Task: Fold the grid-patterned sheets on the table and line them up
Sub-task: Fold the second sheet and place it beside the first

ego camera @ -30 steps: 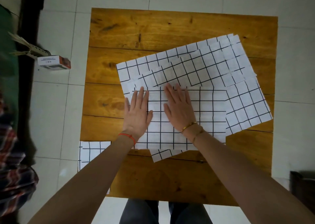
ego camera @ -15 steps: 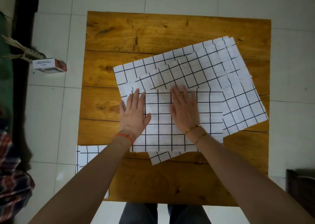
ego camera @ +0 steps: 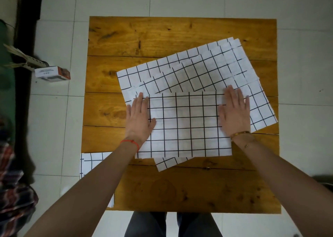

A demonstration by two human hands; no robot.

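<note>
Currently smoothing step: left hand [ego camera: 139, 117] and right hand [ego camera: 234, 112] lie flat, fingers spread, gripping nothing, pressing opposite ends of the folded grid sheet [ego camera: 183, 125] at centre of the wooden surface [ego camera: 162, 36]. Unfolded grid sheets [ego camera: 189, 70] lie skewed beneath. Next, probably: set the folded one aside squarely

A wooden plank table [ego camera: 180, 36] stands on pale floor tiles [ego camera: 111, 0] in dim light.
</note>
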